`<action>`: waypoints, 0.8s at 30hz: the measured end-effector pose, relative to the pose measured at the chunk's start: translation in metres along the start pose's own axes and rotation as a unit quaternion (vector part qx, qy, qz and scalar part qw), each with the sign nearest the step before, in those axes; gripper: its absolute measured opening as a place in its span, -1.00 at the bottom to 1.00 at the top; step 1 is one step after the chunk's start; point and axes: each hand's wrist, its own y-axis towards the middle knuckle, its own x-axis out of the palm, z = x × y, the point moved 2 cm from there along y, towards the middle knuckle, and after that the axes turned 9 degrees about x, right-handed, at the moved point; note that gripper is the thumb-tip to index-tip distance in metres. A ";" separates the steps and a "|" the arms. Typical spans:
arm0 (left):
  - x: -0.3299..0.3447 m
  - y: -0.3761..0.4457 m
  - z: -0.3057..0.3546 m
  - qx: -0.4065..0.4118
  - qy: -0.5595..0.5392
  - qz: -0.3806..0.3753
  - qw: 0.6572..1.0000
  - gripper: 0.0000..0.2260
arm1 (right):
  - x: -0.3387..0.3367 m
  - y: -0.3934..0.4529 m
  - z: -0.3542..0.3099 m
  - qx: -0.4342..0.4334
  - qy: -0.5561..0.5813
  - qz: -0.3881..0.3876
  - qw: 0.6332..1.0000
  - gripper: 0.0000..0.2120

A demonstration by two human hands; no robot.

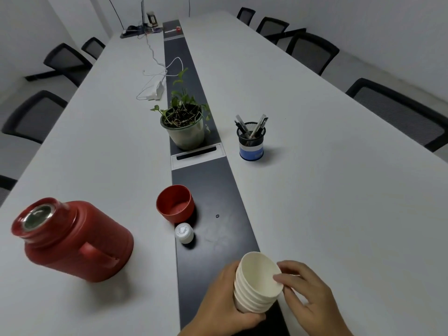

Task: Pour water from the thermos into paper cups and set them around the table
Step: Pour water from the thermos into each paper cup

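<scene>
At the near edge of the long white conference table (315, 141), the left hand (223, 301) wraps a nested stack of white paper cups (257, 284) while the right hand (308, 299) pinches the top cup's rim, apparently separating one. The squat red thermos (77, 241) stands uncapped toward the near left corner, its red lid cup (175, 203) and white stopper (184, 233) on the dark centre strip. Next: free one cup, stand it upright
</scene>
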 end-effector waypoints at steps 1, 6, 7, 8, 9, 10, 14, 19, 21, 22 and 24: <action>0.000 -0.002 0.001 -0.003 0.003 0.000 1.000 -0.32 | -0.001 -0.001 0.000 -0.007 -0.005 0.006 1.000 -0.61; -0.001 -0.011 0.004 -0.002 0.022 -0.010 1.000 -0.22 | -0.003 0.000 0.002 0.023 -0.003 -0.051 0.998 -0.68; -0.001 -0.013 0.004 0.000 0.020 -0.007 1.000 -0.23 | -0.004 0.000 0.001 0.050 0.015 -0.087 0.995 -0.70; -0.002 -0.015 0.005 -0.001 0.017 -0.004 1.000 -0.24 | -0.004 0.000 0.001 0.069 0.026 -0.126 0.989 -0.71; -0.004 -0.017 0.004 -0.002 0.016 -0.002 1.000 -0.24 | -0.003 0.000 0.001 0.079 0.028 -0.162 0.983 -0.72; -0.005 -0.020 0.004 -0.002 0.016 -0.002 1.000 -0.24 | -0.001 -0.001 0.000 0.082 0.021 -0.192 0.978 -0.71; -0.009 -0.028 0.000 -0.019 0.017 -0.001 1.000 -0.23 | 0.004 -0.001 -0.009 0.097 0.043 -0.193 0.975 -0.72; -0.011 -0.030 -0.002 -0.031 0.000 0.061 0.998 -0.25 | 0.003 0.005 -0.008 0.172 0.206 -0.065 0.961 -0.55; -0.010 -0.026 -0.004 -0.054 -0.012 0.095 0.994 -0.22 | -0.003 0.009 -0.005 0.188 0.259 -0.010 0.947 -0.51; -0.009 -0.023 -0.005 -0.070 -0.025 0.118 0.990 -0.20 | -0.006 0.011 -0.005 0.188 0.275 0.014 0.943 -0.49; -0.007 -0.013 -0.009 -0.097 -0.061 0.179 0.977 -0.14 | -0.015 0.014 -0.004 0.184 0.290 0.042 0.938 -0.48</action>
